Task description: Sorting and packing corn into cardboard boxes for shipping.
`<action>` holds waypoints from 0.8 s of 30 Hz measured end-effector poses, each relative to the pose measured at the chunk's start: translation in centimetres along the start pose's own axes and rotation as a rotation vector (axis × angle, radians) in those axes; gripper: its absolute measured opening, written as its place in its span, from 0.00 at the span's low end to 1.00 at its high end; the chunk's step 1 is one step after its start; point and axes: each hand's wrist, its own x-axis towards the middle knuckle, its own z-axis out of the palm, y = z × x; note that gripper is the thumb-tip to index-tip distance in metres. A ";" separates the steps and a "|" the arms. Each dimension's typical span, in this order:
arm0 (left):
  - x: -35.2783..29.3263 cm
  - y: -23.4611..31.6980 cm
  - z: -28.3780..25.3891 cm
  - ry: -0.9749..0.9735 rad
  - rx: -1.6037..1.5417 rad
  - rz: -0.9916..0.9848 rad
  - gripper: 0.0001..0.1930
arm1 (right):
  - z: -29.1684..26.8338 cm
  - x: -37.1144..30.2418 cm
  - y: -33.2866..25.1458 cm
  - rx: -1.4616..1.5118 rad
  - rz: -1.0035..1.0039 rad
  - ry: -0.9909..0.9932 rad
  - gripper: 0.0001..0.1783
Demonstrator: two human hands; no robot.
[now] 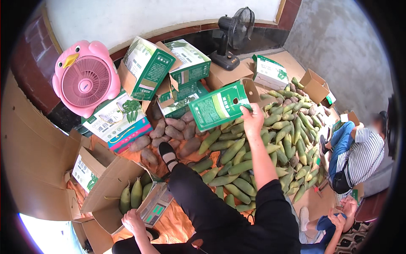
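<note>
My right hand (pixel 252 118) is closed on the edge of a green and white carton (pixel 220 106). It holds the carton out over a large heap of green radishes (pixel 239 167). My left hand (pixel 133 221) has its fingers curled beside a digital scale (pixel 155 206) with a lit green display. Whatever those fingers grip, if anything, is hidden. An open cardboard box (pixel 95 201) at the scale holds several green radishes (pixel 136 194) standing upright.
Reddish-brown roots (pixel 175 123) lie past my foot. Printed cartons (pixel 146 67), a pink bird-shaped fan (pixel 86 80) and a black fan (pixel 237 34) stand by the wall. A person in a striped top (pixel 366 152) sits at right; another person's hands (pixel 342 213) show lower right.
</note>
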 end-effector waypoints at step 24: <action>-0.5 -6.9 5.5 -0.032 -0.053 0.010 0.09 | -3.8 -12.9 -27.7 -0.447 -1.014 -0.927 0.11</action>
